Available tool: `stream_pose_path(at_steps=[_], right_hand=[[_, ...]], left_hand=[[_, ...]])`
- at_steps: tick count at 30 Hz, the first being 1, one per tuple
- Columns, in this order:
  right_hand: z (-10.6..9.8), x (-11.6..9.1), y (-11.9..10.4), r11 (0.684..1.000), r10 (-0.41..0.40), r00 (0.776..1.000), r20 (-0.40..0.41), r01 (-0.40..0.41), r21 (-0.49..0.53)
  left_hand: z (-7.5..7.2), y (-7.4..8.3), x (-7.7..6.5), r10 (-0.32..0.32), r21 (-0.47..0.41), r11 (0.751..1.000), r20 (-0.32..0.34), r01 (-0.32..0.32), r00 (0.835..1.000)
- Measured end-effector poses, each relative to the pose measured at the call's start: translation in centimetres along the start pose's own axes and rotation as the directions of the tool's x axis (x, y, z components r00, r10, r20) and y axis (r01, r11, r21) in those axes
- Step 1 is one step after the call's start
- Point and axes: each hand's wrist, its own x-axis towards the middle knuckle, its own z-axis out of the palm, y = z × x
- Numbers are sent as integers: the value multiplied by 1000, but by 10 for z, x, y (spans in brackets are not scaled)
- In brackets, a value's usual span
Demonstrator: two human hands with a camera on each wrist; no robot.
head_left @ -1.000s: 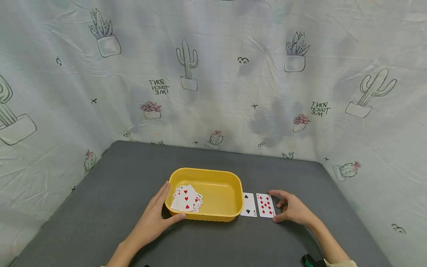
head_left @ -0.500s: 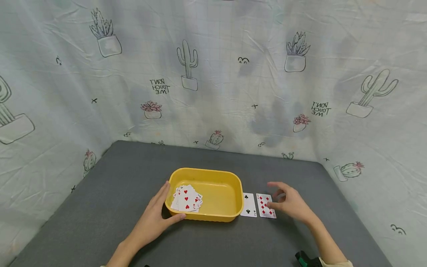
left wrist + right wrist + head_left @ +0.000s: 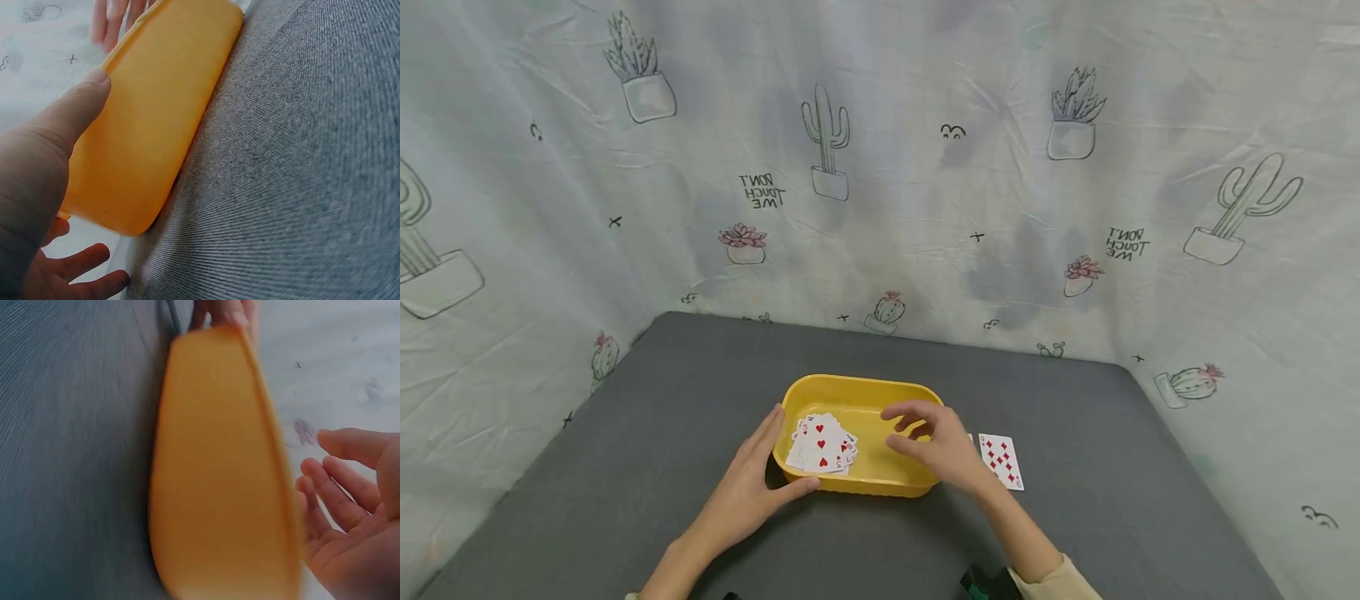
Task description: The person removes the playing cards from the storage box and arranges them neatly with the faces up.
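Note:
My left hand (image 3: 747,483) rests against the left end of a yellow plastic tub (image 3: 865,491), thumb on its front rim and straight fingers spread along its side. In the left wrist view the thumb (image 3: 87,103) touches the rim of the tub (image 3: 150,119). Inside the tub, at its left, lies a loose pile of playing cards (image 3: 822,443), a three of hearts on top. Over the tub's right part hovers my right hand (image 3: 936,440), fingers loosely bent; no card shows between thumb and fingers in the right wrist view (image 3: 347,500).
A diamonds card (image 3: 1001,462) lies face up on the grey table (image 3: 1075,433), right of the tub. Next to it a second card (image 3: 971,438) is mostly hidden by my right hand. A cactus-print cloth (image 3: 895,225) hangs behind the table.
My right hand has left the diamonds card and moved left over the tub, now covering most of the clubs card. The diamonds card stays on the table. My left hand stays at the tub.

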Motion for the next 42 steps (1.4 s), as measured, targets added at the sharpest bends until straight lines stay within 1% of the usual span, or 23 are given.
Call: stream_pose_path(at_steps=[3,6,10,12,17,24,30,34,42], right_hand=[[20,17,5,998,7,996,90,-12,55],[31,30,7,994,57,984,171,-72,82],[39,42,11,989,126,963,239,-142,48],[43,46,16,986,155,954,258,-166,20],[48,52,22,983,182,944,274,-177,-45],[54,57,26,980,165,940,298,-122,-157],[62,58,27,968,142,935,325,-63,-243],[66,58,26,965,132,938,322,-47,-260],[69,56,21,962,168,945,281,-95,-255]], left_hand=[[0,0,1,5,0,1000,4,-5,1000],[0,1,1,8,-3,1000,6,-8,1000],[-1,2,2,11,-9,1000,9,-11,1000],[-1,3,2,11,-12,1000,10,-11,1000],[-1,3,2,13,-14,1000,13,-13,1000],[-3,1,3,18,-13,1000,13,-18,1000],[-4,-1,1,29,-7,1000,15,-29,999],[-5,-2,0,29,1,1000,13,-29,999],[-6,-3,-1,21,12,1000,16,-22,1000]])
